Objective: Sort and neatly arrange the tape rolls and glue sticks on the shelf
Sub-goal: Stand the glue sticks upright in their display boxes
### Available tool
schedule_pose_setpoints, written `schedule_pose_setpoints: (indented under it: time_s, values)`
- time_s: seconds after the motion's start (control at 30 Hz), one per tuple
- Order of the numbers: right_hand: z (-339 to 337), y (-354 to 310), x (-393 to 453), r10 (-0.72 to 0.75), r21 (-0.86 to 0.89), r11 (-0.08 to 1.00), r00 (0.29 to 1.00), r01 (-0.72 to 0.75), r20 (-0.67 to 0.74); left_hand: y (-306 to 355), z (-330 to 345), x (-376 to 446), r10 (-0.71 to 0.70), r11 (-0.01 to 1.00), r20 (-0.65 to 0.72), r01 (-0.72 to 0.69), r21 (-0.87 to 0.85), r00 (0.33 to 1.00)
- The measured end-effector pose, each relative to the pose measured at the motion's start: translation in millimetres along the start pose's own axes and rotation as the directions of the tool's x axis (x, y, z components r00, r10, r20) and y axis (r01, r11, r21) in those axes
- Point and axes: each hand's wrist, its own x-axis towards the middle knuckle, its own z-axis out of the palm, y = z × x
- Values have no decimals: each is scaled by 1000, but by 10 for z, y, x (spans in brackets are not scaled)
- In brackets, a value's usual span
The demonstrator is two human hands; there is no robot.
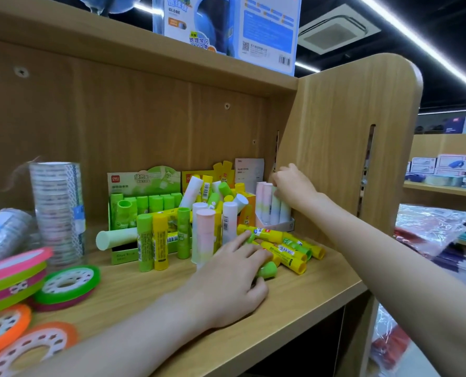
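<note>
On the wooden shelf (150, 289), glue sticks crowd the right half and tape rolls the left. The right hand (294, 187) reaches to the back right corner, where its curled fingers pinch the top of a pastel glue stick (275, 205) standing in a small white display box (276, 225) that sits tight against the shelf's side panel (343, 148). The left hand (226, 284) lies near the front edge, fingers spread and curved over a loose heap of yellow and green glue sticks (289, 250) lying on their sides; its fingertips close on a green glue stick (267, 269). Just left of that hand, pink and white pastel sticks (205, 235) stand upright, then a green stick (145, 242) and a yellow stick (160, 240) side by side. Behind them a green display box (145, 202) holds a row of green sticks, and a yellow display box (221, 186) overflows with tilted ones. A tall stack of clear tape (57, 210) stands toward the back left; flat coloured tape rolls (67, 282) lie at the front left edge. Bare wood shows along the front edge between the tape rolls and the left forearm, and at the front right corner. A globe box (226, 25) stands on the board above.
</note>
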Motion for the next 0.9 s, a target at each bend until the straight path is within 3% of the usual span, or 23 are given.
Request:
schedule_pose_setpoints:
  time_s: [0.13, 0.27, 0.33, 0.43, 0.53, 0.6, 0.77, 0.83, 0.9]
  values:
    - [81, 19, -13, -20, -64, 998, 998, 16, -67, -5, 5, 0, -7, 1000, -2, 7, -15, 1000]
    - [39, 70, 12, -9, -17, 1000, 1000, 9, 9, 0, 4, -1, -4, 1000, -5, 4, -23, 1000]
    - [-34, 75, 7, 26, 94, 995, 1000, -25, -12, 0, 2, -3, 6, 1000, -11, -6, -15, 1000]
    - [-206, -37, -113, -63, 422, 897, 982, 133, -176, 2, -8, 0, 19, 1000, -26, -19, 1, 999]
    - [-325, -183, -263, -280, 662, 710, 959, 242, -50, 19, -19, -6, 23, 1000, -16, -23, 11, 1000]
    - [-277, -225, -279, -349, 654, 715, 937, 246, 30, 22, -21, -2, 16, 1000, -6, -16, 8, 1000]
    - [-195, -284, -219, -388, 543, 772, 922, 331, -10, 29, -34, -2, 2, 1000, -5, -2, 3, 1000]
    - [-250, -250, -231, -270, 749, 635, 963, 188, -13, 36, -42, -11, 8, 1000, -12, -8, -15, 1000]
    - [-360, -165, -234, -57, 956, 292, 998, 19, -2, 29, -31, -11, 22, 1000, -17, -22, -5, 1000]
